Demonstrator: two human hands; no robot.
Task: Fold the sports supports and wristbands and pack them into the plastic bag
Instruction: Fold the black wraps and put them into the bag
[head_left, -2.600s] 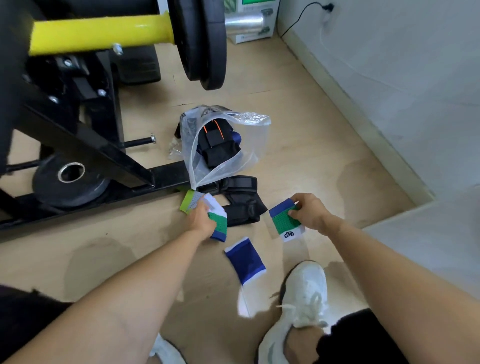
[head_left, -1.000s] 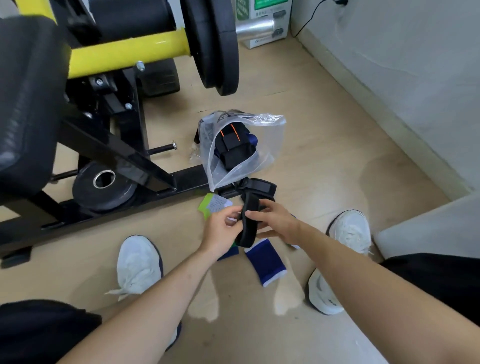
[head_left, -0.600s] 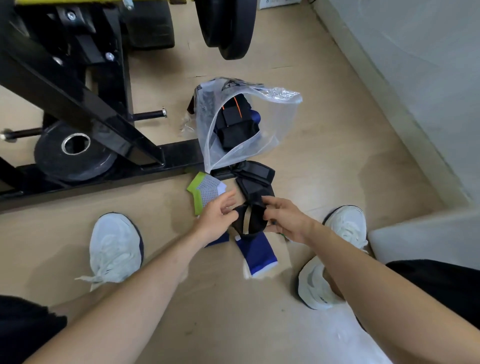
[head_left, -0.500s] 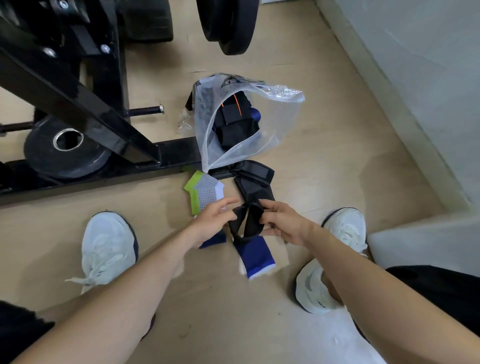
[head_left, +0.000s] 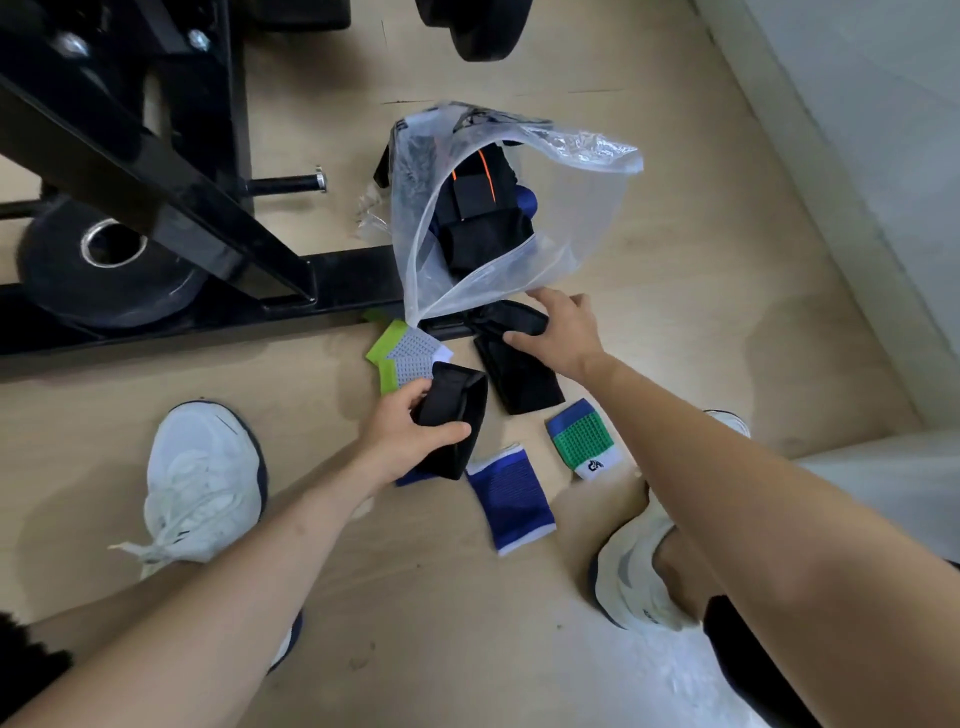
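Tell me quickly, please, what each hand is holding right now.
Left hand: grips the folded black support.
Right hand: open, fingers touching the other black support by the plastic bag.

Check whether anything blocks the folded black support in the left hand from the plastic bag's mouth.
Nothing closes the way. A second black support lies flat on the floor before the plastic bag, with the right hand over it. The folded support in the left hand could likely pass above both.

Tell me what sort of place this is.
Likely a gym or home workout room: a weight plate lies beside a black machine frame, and sports wristbands are spread on the wooden floor.
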